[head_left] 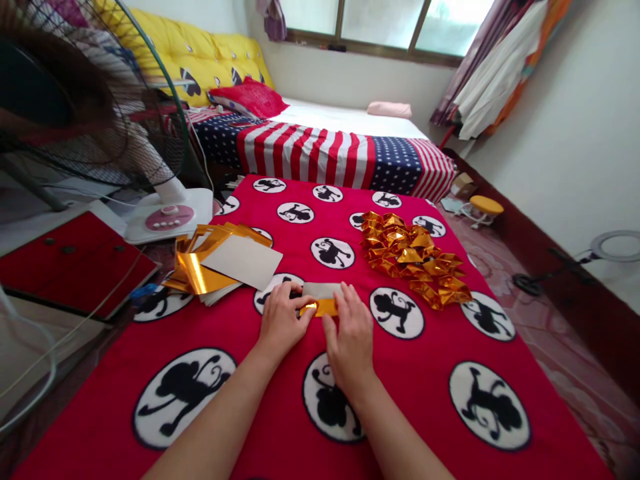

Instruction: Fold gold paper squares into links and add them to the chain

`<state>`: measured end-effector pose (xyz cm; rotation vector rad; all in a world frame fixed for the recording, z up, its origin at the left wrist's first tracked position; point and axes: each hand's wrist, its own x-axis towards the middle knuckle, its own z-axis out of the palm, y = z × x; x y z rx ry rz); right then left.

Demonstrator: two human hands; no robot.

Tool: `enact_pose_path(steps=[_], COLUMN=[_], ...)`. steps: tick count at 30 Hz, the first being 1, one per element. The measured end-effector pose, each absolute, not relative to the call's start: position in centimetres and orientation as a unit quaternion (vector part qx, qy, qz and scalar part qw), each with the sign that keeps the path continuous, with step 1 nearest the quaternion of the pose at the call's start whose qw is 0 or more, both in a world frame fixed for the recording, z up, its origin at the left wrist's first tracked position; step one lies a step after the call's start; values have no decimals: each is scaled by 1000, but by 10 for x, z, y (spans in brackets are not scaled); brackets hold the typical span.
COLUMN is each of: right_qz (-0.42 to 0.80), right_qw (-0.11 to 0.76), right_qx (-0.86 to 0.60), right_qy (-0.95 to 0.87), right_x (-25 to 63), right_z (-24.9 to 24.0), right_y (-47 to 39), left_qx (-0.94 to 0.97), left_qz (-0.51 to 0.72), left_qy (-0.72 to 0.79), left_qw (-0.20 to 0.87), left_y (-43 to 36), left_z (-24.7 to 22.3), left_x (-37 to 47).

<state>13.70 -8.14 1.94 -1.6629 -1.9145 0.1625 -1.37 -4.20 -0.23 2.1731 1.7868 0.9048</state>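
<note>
Both your hands sit together at the middle of the red blanket [440, 347], pressing on one small sheet of gold foil paper [323, 299] that lies flat with its grey back upward and a gold strip folded over along the near edge. Your left hand [283, 321] has its fingers curled down onto the sheet's left end, thumb and fingertips pinching the gold fold; your right hand [350, 333] lies palm down with fingers nearly flat, tips resting on the right part of the same fold. Neither hand lifts the sheet; it stays against the cloth, over one of the white discs printed with a black monkey. Left of your hands, near but apart, a loose stack of unfolded foil sheets [220, 263] lies fanned, the top one grey side up, gold showing at the edges. Right and beyond your hands, a heap of folded gold pieces [415, 257] runs diagonally across the blanket. At far left a standing fan [100, 93] fills the corner, its white base [167, 215] with a pink control panel at the blanket's edge. Behind, a striped and starred bedcover [320, 153] lies across the bed, with a red pillow [253, 99] at its head
</note>
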Motion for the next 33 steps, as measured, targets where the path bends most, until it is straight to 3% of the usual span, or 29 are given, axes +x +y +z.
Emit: enact_pose_path(steps=[7,19,26,30,33], right_qz=[135,71,52,49,42], right_qw=[206,124,121,124,130], right_qx=[-542,-589,-599,-597,-596], right_qy=[-804,-796,-790,-791,-791], right_x=[97,155,158,157,156], right_z=[15,2,0,0,-3], right_y=[-101,-96,-95,-95,-95], left_qx=[734,735,766,748,805], left_qz=[290,308,296,289,289], left_qy=[604,597,558,596,507], left_qw=[109,91,120,50,107], left_y=[-41,-42,-38,-47,-56], left_z=[-2,-3,1,30,48], left_x=[-15,-14,-28,-19,9])
